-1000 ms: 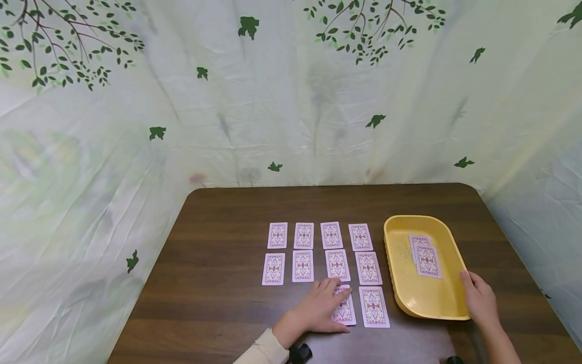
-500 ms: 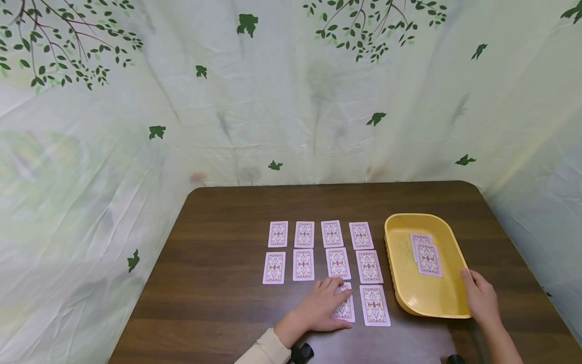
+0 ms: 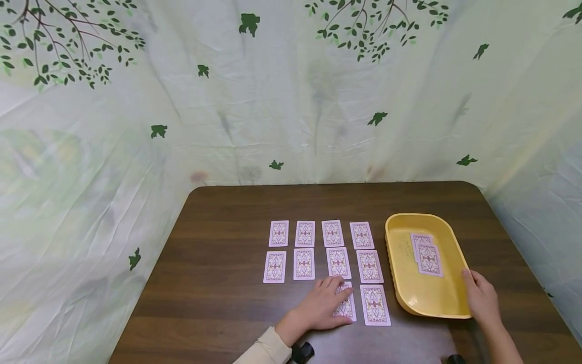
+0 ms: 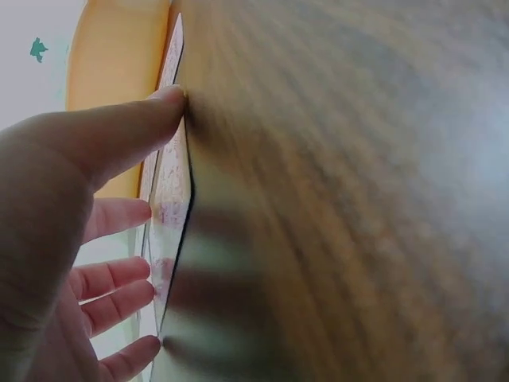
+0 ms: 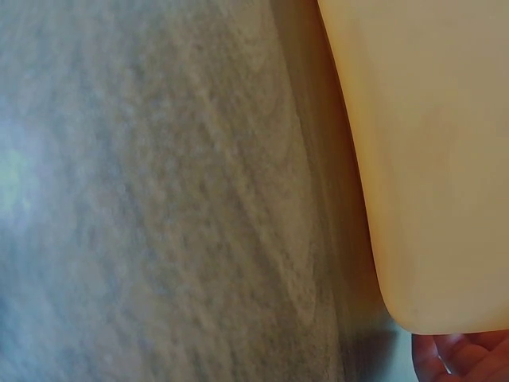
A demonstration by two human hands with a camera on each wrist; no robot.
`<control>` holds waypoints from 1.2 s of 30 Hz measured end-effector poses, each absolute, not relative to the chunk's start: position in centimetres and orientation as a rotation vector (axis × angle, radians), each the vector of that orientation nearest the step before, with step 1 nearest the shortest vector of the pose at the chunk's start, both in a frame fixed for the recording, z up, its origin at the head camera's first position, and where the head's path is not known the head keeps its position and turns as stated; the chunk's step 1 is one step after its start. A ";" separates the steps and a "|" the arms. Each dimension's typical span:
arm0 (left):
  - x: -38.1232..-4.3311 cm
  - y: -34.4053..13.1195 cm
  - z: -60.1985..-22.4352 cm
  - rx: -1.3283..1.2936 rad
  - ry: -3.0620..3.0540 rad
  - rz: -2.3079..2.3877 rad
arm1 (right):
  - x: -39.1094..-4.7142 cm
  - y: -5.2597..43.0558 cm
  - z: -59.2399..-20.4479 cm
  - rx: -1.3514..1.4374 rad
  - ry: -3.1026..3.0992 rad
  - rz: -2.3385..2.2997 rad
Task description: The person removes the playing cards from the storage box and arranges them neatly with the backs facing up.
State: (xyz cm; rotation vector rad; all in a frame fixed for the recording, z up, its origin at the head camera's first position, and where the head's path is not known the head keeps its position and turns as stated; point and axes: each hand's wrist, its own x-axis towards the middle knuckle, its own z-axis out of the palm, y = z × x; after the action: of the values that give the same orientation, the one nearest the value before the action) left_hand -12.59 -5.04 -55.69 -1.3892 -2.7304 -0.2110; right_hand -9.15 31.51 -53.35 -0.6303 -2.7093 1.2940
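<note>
My left hand [image 3: 322, 304] spreads over a playing card [image 3: 347, 307] lying face down in the nearest row. In the left wrist view the thumb [image 4: 163, 111] touches the card's edge, and the other fingers [image 4: 119, 302] reach toward it loosely bent. Part of that card is hidden under the hand. My right hand [image 3: 483, 299] grips the right rim of a yellow tray [image 3: 427, 306], thumb on top. Two overlapping face-down cards [image 3: 429, 260] lie in the tray. In the right wrist view the curled fingers [image 5: 457, 354] show beside the tray's corner.
Several more face-down cards [image 3: 304, 264] lie in rows left of the tray, with one card [image 3: 375, 305] just right of my left hand. The brown wooden table [image 3: 218, 283] ends at a pale leaf-printed curtain [image 3: 291, 101]. A black object [image 3: 302, 352] sits by the left wrist.
The view has shifted very slightly. Both hands, the cards and the tray otherwise stay where they were.
</note>
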 end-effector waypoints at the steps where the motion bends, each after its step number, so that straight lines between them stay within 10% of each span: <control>1: -12.6 -5.0 -55.6 -1.387 -2.731 -0.222 | -9.2 31.5 -53.3 -0.641 -2.711 1.297; 17: -17.4 1.7 -47.7 -1.570 -2.618 -0.163 | -9.2 31.4 -53.1 -0.661 -2.701 1.319; 36: -19.1 12.4 -48.7 -1.633 -2.729 0.094 | -9.0 31.5 -53.3 -0.615 -2.683 1.302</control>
State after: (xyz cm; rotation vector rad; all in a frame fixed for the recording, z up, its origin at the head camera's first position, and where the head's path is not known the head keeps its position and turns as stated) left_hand -19.13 12.37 -48.72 -1.6326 -2.7292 0.0945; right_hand -8.95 31.52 -53.26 -0.6151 -2.6832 1.3020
